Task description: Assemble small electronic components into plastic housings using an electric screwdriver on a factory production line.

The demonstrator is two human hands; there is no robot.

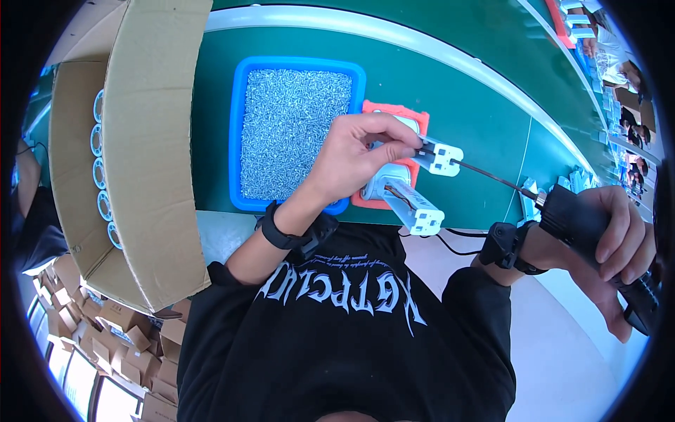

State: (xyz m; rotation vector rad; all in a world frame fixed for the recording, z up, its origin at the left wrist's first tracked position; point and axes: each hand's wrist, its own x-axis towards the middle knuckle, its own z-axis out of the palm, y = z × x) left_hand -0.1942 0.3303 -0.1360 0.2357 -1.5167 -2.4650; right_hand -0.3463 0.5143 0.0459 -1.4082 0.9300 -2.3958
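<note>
My left hand [355, 155] reaches over the tray's right side and pinches a white plastic housing [444, 160] near its open end. A small dark part shows beside the fingertips; its kind I cannot make out. My right hand [622, 246] is wrapped round a black electric screwdriver [573, 214]. The screwdriver's long thin bit [492, 176] points left, and its tip meets the end face of the housing. Just below is a second white housing [425, 219], tilted, with wires showing inside. Both housings rise from an orange-pink padded holder [390, 109].
A blue tray [238, 141] full of small silvery screws [292, 126] sits on the green table [478, 91]. To its left stands a tall cardboard box [155, 141] with several white rings [104, 205]. More cartons lie at lower left. Other people and workpieces appear at far right.
</note>
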